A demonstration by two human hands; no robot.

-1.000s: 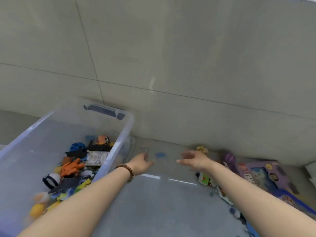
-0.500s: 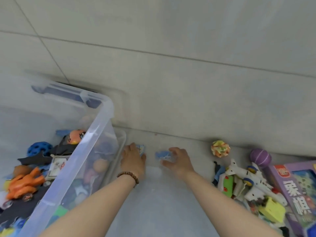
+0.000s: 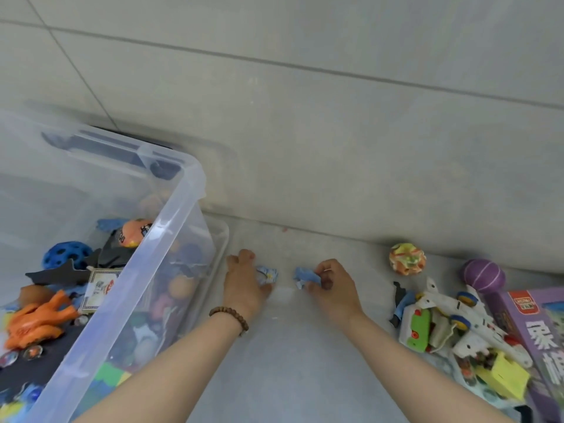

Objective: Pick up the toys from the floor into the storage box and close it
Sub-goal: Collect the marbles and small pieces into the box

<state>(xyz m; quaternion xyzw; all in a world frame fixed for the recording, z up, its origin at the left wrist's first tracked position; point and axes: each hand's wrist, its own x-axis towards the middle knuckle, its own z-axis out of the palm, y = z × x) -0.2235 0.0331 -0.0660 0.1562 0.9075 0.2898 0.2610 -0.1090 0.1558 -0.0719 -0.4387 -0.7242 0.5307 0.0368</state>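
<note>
A clear plastic storage box (image 3: 180, 215) stands open on the left, holding several toys such as an orange figure (image 3: 36, 322) and a blue holed ball (image 3: 65, 257). On the grey floor beside it, my left hand (image 3: 244, 288), with a bead bracelet at the wrist, pinches a small blue-and-white toy (image 3: 268, 274). My right hand (image 3: 332, 288) pinches a small blue toy (image 3: 305, 276). Both toys are low, near the floor by the wall.
Toys lie on the floor at the right: a multicoloured ball (image 3: 407, 258), a purple ball (image 3: 483, 275), a white toy plane (image 3: 457, 309), a green-and-white toy (image 3: 418, 329), a yellow block (image 3: 503, 377) and a purple game box (image 3: 540, 331). A tiled wall stands just behind.
The view tilted down and closer. Both hands reached to the floor by the wall and closed their fingers on the two small blue toys.
</note>
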